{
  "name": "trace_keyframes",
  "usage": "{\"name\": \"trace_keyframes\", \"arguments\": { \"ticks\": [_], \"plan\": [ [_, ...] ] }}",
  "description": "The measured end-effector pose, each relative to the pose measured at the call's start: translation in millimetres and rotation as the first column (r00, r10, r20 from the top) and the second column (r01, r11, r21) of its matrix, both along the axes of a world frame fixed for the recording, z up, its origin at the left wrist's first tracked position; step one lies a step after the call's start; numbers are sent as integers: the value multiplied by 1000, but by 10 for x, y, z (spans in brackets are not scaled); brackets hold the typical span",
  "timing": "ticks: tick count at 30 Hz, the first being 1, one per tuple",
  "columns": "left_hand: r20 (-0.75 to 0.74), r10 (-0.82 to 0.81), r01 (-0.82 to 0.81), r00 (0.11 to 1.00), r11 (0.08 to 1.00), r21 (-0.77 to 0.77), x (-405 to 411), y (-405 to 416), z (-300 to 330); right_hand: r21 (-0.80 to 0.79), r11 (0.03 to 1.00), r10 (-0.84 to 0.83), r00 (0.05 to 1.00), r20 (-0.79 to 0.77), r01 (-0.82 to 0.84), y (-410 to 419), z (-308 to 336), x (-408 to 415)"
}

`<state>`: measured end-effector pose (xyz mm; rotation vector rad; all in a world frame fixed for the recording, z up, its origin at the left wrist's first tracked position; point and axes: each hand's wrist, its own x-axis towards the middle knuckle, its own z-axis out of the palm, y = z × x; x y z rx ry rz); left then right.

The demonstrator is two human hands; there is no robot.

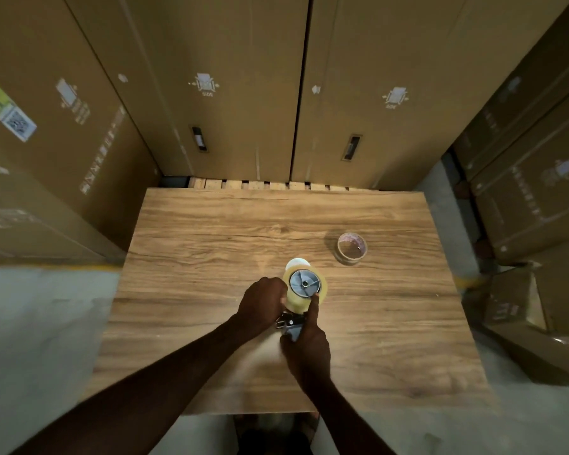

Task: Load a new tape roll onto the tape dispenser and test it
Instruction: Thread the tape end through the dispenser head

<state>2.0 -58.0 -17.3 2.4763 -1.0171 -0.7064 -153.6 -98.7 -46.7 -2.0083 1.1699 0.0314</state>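
Note:
A yellowish clear tape roll (299, 302) sits on the grey hub (304, 283) of the tape dispenser (291, 325), held over the middle of the wooden table (211, 244). My left hand (264, 299) grips the roll's left side. My right hand (306, 344) holds the dispenser's grey handle, with the forefinger stretched up against the roll's right edge. The metal blade end shows between my hands. A white round shape (297, 263) peeks out behind the roll. An almost used-up tape core (351, 248) lies flat on the table to the upper right.
Tall cardboard boxes (230, 93) stand close behind the table and along both sides. A wooden pallet edge (263, 184) shows at the table's far edge. Smaller boxes (539, 310) lie on the concrete floor at the right.

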Motion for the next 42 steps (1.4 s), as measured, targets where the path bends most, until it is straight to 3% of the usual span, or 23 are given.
{"name": "trace_keyframes", "arguments": {
  "ticks": [13, 17, 20, 26, 30, 35, 42],
  "plan": [
    [37, -52, 53, 998, 997, -50, -52, -16, 526, -63, 992, 110, 994, -8, -110, -311, 369, -7],
    [67, -92, 98, 993, 992, -80, -87, 114, 658, -24, 1000, 11, 999, 49, -9, -402, 378, -48],
    [41, -31, 36, 999, 992, -121, -50, 233, 711, -21, 1000, -22, 997, 70, 23, -570, 420, -70],
    [39, 16, -9, 999, 986, -166, 32, 201, 897, 176, 984, -71, 985, 160, 42, -775, 566, -57],
    [77, -117, 125, 990, 986, -110, 100, 139, 1031, 267, 963, -81, 983, 166, 34, -783, 609, -124],
    [117, -298, 302, 948, 953, -22, 200, 109, 1186, 263, 964, -22, 973, 228, -40, -776, 629, -185],
    [84, -398, 399, 914, 917, 3, 388, 27, 1529, 257, 966, -48, 956, 289, -30, -810, 739, -181]
  ]
}}
